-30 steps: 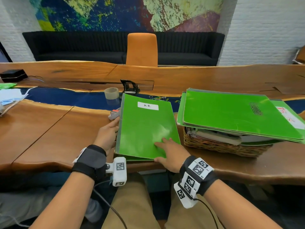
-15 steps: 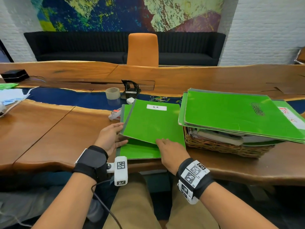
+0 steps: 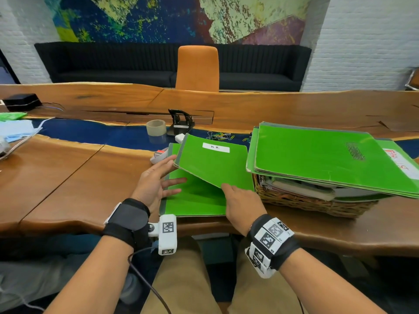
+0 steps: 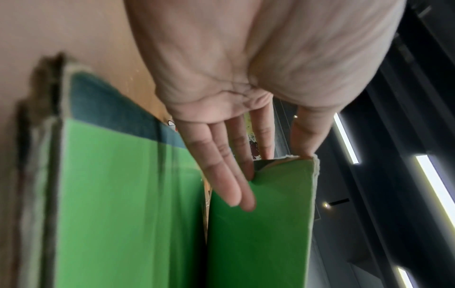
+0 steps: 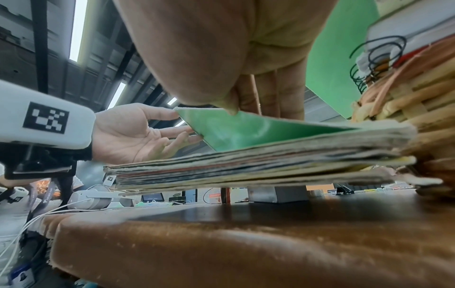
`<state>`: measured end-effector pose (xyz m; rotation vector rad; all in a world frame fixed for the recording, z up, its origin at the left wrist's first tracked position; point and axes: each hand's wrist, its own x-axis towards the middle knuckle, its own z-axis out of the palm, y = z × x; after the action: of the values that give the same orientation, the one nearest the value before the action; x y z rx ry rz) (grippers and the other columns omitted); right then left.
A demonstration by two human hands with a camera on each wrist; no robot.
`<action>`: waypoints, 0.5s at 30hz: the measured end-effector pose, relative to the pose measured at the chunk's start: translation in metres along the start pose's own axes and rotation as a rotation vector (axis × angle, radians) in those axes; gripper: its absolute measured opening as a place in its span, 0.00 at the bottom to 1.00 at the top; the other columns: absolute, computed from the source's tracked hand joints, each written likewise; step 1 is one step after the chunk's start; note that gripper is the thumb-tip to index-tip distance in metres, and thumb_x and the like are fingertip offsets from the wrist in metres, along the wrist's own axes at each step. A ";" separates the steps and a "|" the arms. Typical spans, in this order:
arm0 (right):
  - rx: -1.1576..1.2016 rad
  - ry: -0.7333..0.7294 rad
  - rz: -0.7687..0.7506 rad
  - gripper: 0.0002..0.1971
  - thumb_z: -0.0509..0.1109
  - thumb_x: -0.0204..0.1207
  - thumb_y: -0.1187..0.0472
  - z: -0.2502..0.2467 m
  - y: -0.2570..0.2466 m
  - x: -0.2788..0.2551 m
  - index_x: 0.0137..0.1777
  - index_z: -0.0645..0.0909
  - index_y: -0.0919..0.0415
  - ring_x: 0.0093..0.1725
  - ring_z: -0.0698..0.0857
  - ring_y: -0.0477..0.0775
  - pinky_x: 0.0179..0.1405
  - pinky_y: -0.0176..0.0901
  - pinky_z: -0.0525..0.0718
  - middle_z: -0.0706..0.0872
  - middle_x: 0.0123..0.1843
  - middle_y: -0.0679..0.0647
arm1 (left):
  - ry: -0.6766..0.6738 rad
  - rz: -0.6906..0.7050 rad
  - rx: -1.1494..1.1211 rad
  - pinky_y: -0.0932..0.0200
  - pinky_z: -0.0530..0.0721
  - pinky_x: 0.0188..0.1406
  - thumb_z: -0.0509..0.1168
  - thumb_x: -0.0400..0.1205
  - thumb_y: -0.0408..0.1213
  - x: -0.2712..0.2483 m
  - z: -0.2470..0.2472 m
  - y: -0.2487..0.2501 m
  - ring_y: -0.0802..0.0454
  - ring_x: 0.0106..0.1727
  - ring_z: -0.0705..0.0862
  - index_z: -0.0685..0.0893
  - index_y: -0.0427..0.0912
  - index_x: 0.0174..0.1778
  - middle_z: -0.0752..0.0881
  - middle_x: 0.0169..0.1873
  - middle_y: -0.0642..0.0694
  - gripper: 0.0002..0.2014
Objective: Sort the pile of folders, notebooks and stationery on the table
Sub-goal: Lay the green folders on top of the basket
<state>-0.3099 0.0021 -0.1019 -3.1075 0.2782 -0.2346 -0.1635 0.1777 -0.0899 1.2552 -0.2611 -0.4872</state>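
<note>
A green folder labelled "H.R." [image 3: 213,168] hangs tilted above a stack of green folders [image 3: 195,202] at the table's near edge. My right hand [image 3: 235,198] pinches its near corner, thumb on top and fingers beneath [image 5: 246,97]. My left hand [image 3: 167,171] is spread at the folder's left corner: the thumb touches the edge and straight fingers lie under it [image 4: 221,155]. In the left wrist view the raised folder [image 4: 261,224] stands apart from the stack [image 4: 123,194]. More green folders [image 3: 317,157] lie across a wicker basket [image 3: 306,202] on the right.
Behind the stack lie a tape roll [image 3: 155,128], a black hole punch [image 3: 181,122], loose paper clips [image 3: 220,135] and a white and red item [image 3: 158,155]. An orange chair [image 3: 198,66] stands across the table. A black box [image 3: 21,102] sits far left.
The H.R. folder lay flat on the stack; now both hands have raised it and shifted it right, uncovering the green folder beneath. My left hand moved in under its left corner.
</note>
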 end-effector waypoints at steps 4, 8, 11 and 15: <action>-0.009 0.010 -0.005 0.19 0.56 0.80 0.68 -0.001 0.001 0.001 0.71 0.70 0.60 0.51 0.84 0.63 0.38 0.45 0.67 0.84 0.56 0.56 | -0.071 0.013 -0.033 0.57 0.91 0.31 0.73 0.75 0.41 0.001 -0.005 0.000 0.36 0.55 0.90 0.83 0.51 0.69 0.88 0.62 0.49 0.24; -0.007 0.024 -0.008 0.18 0.56 0.79 0.69 0.002 0.002 0.002 0.69 0.71 0.61 0.49 0.84 0.63 0.38 0.47 0.68 0.84 0.53 0.57 | -0.048 0.045 -0.038 0.58 0.90 0.29 0.72 0.74 0.33 0.002 -0.005 -0.002 0.39 0.47 0.91 0.85 0.50 0.64 0.90 0.56 0.50 0.22; -0.006 0.040 -0.016 0.18 0.56 0.79 0.69 0.004 0.002 0.001 0.69 0.71 0.61 0.49 0.84 0.63 0.37 0.46 0.67 0.84 0.53 0.57 | -0.033 0.062 -0.028 0.58 0.90 0.29 0.69 0.79 0.29 0.003 -0.005 -0.004 0.41 0.44 0.92 0.86 0.50 0.63 0.92 0.53 0.50 0.18; -0.014 0.056 -0.023 0.18 0.56 0.80 0.68 0.005 0.002 0.001 0.69 0.71 0.61 0.48 0.84 0.63 0.37 0.46 0.67 0.84 0.53 0.57 | -0.007 0.068 -0.014 0.57 0.90 0.30 0.69 0.79 0.31 0.003 -0.005 -0.004 0.40 0.43 0.92 0.86 0.49 0.62 0.92 0.51 0.51 0.17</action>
<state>-0.3086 -0.0003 -0.1071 -3.1229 0.2454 -0.3218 -0.1592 0.1790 -0.0954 1.2270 -0.3051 -0.4343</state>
